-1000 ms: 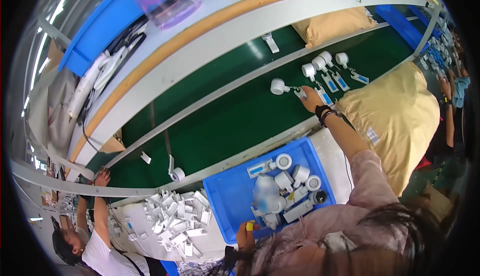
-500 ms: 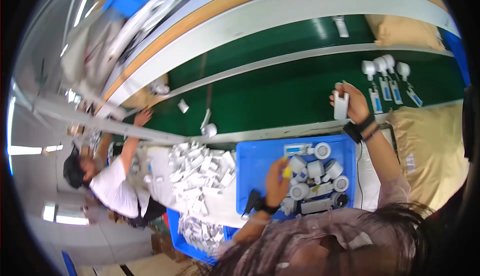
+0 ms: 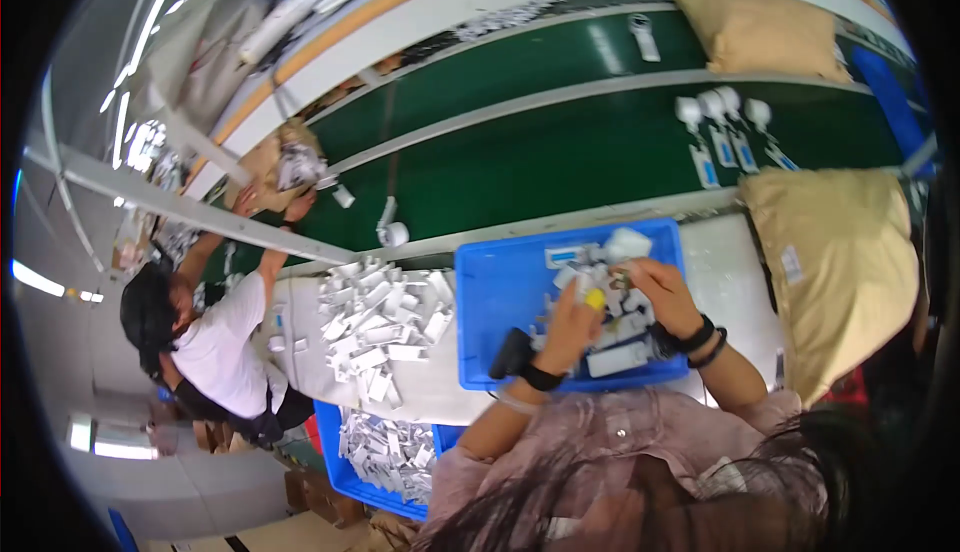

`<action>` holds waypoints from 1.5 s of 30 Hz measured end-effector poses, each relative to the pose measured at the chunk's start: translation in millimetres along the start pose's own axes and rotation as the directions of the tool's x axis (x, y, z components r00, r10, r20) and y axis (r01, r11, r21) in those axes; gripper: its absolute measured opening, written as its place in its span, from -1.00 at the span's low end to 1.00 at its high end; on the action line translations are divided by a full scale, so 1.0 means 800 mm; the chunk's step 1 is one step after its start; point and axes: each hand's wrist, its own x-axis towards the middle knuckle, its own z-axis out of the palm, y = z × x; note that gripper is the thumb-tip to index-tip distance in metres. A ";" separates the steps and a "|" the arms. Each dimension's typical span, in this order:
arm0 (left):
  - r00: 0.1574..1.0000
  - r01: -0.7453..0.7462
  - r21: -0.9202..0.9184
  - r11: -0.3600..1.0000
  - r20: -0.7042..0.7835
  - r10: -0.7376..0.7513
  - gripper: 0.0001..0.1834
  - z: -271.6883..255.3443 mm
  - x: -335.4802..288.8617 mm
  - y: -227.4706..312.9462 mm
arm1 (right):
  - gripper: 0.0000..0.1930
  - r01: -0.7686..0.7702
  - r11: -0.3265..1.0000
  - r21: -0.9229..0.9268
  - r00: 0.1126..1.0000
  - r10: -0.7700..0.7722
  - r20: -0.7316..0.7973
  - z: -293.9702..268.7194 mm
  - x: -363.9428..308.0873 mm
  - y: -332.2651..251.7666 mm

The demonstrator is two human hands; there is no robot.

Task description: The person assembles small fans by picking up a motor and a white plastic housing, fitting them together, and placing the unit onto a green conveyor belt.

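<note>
Both my hands are over a blue bin (image 3: 470, 317) of white round-headed devices, with some flat white pieces among them. My right hand (image 3: 668, 297) has its fingers closed at a white round-headed device (image 3: 628, 244), slightly blurred, and seems to grip it. My left hand (image 3: 570, 332) is close beside it, fingers curled, with a bright yellow spot (image 3: 595, 299) at the fingertips. Whether that is a finger cover or a held thing I cannot tell. A flat piece with a blue label (image 3: 566, 256) lies near the bin's far wall.
A heap of white casings (image 3: 380, 317) lies left of the bin, above another blue bin (image 3: 335, 452) of small parts. Several devices (image 3: 715, 132) lie on the green conveyor (image 3: 500, 172). A tan sack (image 3: 830, 272) stands at right. A co-worker (image 3: 215, 337) works at far left.
My right hand has come back from over the conveyor to the blue bin; the flat white piece it held is no longer distinct. My left hand remains over the bin. The view has shifted.
</note>
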 end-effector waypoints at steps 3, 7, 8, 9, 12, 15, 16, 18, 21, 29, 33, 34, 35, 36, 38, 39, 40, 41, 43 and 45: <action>0.960 0.275 -0.367 0.889 0.146 -0.237 -0.74 -0.015 0.008 0.042 | -0.72 -0.008 0.963 -0.269 1.000 0.011 0.012 -0.017 -0.001 -0.001; 0.883 0.420 -0.316 0.851 0.360 -0.302 -0.65 -0.022 0.012 0.087 | -0.68 0.183 0.983 -0.030 0.983 -0.183 0.019 -0.003 0.003 -0.007; 0.880 0.413 -0.355 0.839 0.393 -0.267 -0.63 -0.021 0.010 0.100 | -0.67 0.006 0.996 0.091 0.988 -0.020 0.155 -0.006 0.002 -0.006; 0.877 0.406 -0.393 0.825 0.423 -0.230 -0.62 -0.021 0.007 0.109 | -0.66 -0.182 0.965 0.187 0.945 0.119 0.306 -0.006 -0.004 -0.005; 0.887 0.378 -0.373 0.847 0.409 -0.216 -0.59 -0.034 0.001 0.117 | -0.66 -0.160 0.968 0.193 0.891 0.057 0.451 0.003 -0.013 -0.014; 0.869 0.346 -0.342 0.874 0.468 -0.161 -0.52 -0.043 -0.004 0.121 | -0.68 -0.044 0.984 0.172 0.874 -0.045 0.483 0.015 -0.025 -0.029; 0.887 0.353 -0.308 0.883 0.409 -0.212 -0.50 -0.038 -0.004 0.120 | -0.69 -0.020 0.985 0.170 0.874 -0.066 0.482 0.012 -0.028 -0.025; 0.900 0.339 -0.261 0.904 0.369 -0.231 -0.49 -0.028 -0.010 0.121 | -0.73 -0.037 0.983 0.180 0.901 -0.045 0.431 0.007 -0.048 -0.033; 0.907 0.274 -0.136 0.952 0.366 -0.208 -0.53 -0.021 -0.018 0.114 | -0.74 -0.022 0.998 0.066 0.929 -0.004 0.371 -0.006 -0.068 -0.047; 0.929 0.105 0.160 0.982 0.335 -0.154 -0.66 -0.017 -0.038 0.088 | -0.69 0.004 0.956 0.294 0.924 -0.116 0.364 -0.009 -0.096 -0.025; 0.936 -0.001 0.178 0.984 0.348 -0.062 -0.64 -0.022 -0.039 0.050 | -0.74 -0.075 0.910 0.408 0.912 -0.102 0.396 -0.007 -0.098 -0.007; 0.938 0.067 0.208 0.976 0.320 -0.133 -0.63 -0.022 -0.037 0.055 | -0.75 -0.041 0.912 0.407 0.935 -0.108 0.338 -0.004 -0.102 -0.021; 0.932 0.064 0.209 0.976 0.337 -0.133 -0.63 -0.008 -0.037 0.073 | -0.75 -0.035 0.913 0.407 0.941 -0.108 0.321 -0.009 -0.104 -0.019; 0.931 -0.024 0.304 0.952 0.354 -0.089 -0.64 0.008 -0.039 0.093 | -0.76 -0.054 0.927 0.371 0.932 -0.087 0.351 -0.013 -0.105 -0.015; 0.943 -0.014 0.331 0.943 0.317 -0.098 -0.66 0.010 -0.033 0.078 | -0.82 -0.050 0.919 0.391 0.906 -0.123 0.405 -0.009 -0.100 -0.008; 0.944 -0.016 0.333 0.943 0.315 -0.096 -0.66 -0.002 -0.035 0.056 | -0.82 -0.047 0.919 0.391 0.905 -0.126 0.407 -0.008 -0.100 -0.008; 0.947 -0.120 0.389 0.913 0.322 -0.014 -0.67 0.004 -0.038 0.063 | -0.84 -0.030 0.962 0.270 0.926 -0.075 0.371 -0.007 -0.100 -0.012; 0.939 -0.221 0.442 0.870 0.336 0.068 -0.67 0.010 -0.041 0.065 | -0.86 -0.020 0.990 0.143 0.945 -0.028 0.327 -0.005 -0.101 -0.017; 0.966 -0.164 0.378 0.911 0.248 0.071 -0.69 0.008 -0.038 0.039 | -0.86 0.006 0.998 0.056 0.977 -0.018 0.212 0.004 -0.107 -0.028; 0.996 -0.032 0.229 0.973 0.086 0.013 -0.72 0.014 -0.042 0.039 | -0.87 0.283 0.916 -0.285 0.941 -0.323 -0.103 0.013 -0.110 -0.034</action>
